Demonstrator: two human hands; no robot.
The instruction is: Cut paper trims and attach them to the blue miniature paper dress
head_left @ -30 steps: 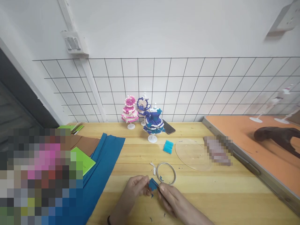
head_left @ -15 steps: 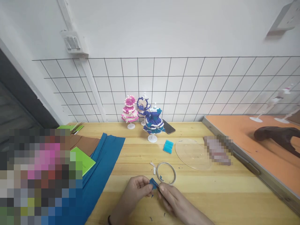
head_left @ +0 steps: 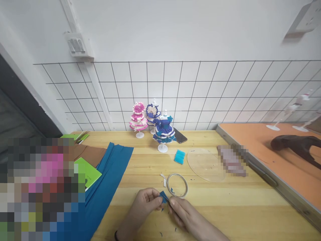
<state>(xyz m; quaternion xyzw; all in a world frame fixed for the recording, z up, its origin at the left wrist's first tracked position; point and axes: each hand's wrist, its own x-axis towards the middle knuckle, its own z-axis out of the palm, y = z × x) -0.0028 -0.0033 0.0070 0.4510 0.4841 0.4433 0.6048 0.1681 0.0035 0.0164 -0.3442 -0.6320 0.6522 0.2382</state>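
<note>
My left hand [head_left: 148,201] pinches a small piece of blue fabric [head_left: 163,194] between thumb and fingers. Closed around small dark scissors [head_left: 179,210] is my right hand [head_left: 184,211]; fingers hide most of them, and their tip meets the fabric's right side. Just beyond the hands lies a pale ring [head_left: 186,190] with a blue scrap [head_left: 173,190] inside it. White strips [head_left: 164,180] rest to the ring's left. Tiny blue scraps [head_left: 161,234] are scattered on the wooden table below the hands.
Blue cloth [head_left: 114,174] and a green booklet [head_left: 89,174] cover the left side. Farther back stand several decorated dress stands [head_left: 164,129], a phone [head_left: 181,135] and a turquoise pad [head_left: 180,156]. A clear disc [head_left: 205,164] lies right. An orange-topped table [head_left: 250,140] adjoins, bearing a dark object [head_left: 293,144].
The hands stay almost in place, with the scissors' tip still at the fabric. The fabric piece shows slightly more of its surface. The whole view has shifted very slightly.
</note>
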